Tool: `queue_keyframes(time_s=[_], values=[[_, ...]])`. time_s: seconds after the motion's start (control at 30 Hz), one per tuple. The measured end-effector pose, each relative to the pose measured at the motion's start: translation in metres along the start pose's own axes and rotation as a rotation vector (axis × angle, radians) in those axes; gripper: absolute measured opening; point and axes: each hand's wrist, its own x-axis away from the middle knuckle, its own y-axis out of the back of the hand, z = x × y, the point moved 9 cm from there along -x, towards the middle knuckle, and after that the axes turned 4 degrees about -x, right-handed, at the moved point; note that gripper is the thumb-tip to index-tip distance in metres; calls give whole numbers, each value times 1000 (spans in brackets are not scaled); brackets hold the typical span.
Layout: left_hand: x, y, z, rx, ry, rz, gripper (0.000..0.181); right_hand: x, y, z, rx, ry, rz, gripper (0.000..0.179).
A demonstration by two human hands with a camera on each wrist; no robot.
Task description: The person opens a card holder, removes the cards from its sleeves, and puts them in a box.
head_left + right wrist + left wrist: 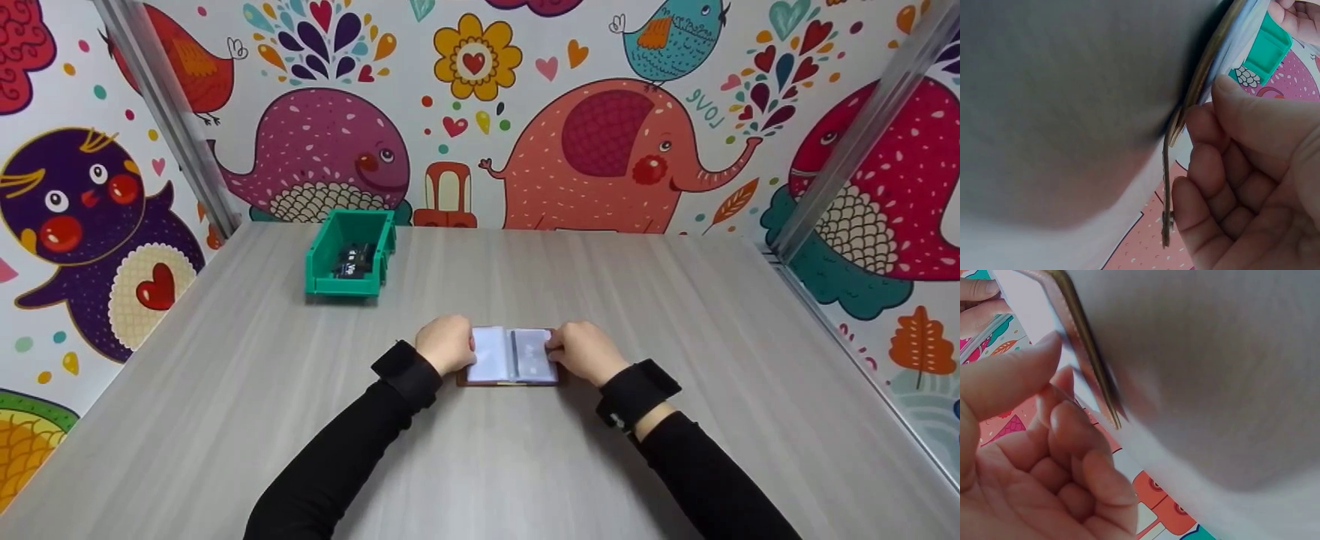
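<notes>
A brown card holder (489,354) lies spread on the table, its clear and whitish plastic sleeves facing up and a dark strip between the two sides. My left hand (445,343) holds its left edge, thumb on the sleeve page (1033,315) and the other fingers curled beneath the thumb. At the opposite edge, my right hand (589,352) pinches the sleeves between thumb and forefinger. The right wrist view shows a narrow brown strap (1166,191) with a small metal snap sticking out past the cover, beside my curled fingers.
A green bin (345,286) holding several dark cards (354,261) stands at the back left of the table (480,465). Printed panels with cartoon animals (600,157) enclose the back and sides, with metal posts (161,112) at the corners.
</notes>
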Motion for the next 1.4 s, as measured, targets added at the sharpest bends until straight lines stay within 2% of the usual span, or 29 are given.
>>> queue_keyframes(time_s=[0.3, 0.43, 0.63, 0.9, 1.07, 1.4], values=[[-1, -1, 1, 13, 14, -9, 12, -6, 11, 3, 10, 45, -92, 8], [-1, 0, 0, 16, 9, -16, 14, -11, 13, 5, 25, 65, -101, 11], [0, 0, 0, 22, 14, -15, 14, -16, 12, 5, 37, 74, -103, 15], [0, 0, 0, 28, 12, -8, 10, -19, 7, 2, 65, 27, -75, 12], [1, 0, 0, 32, 12, -3, 6, -18, 6, 2, 75, 29, -72, 11], [0, -1, 2, 21, 21, -11, 10, -16, 4, 6, 67, 52, -53, 7]])
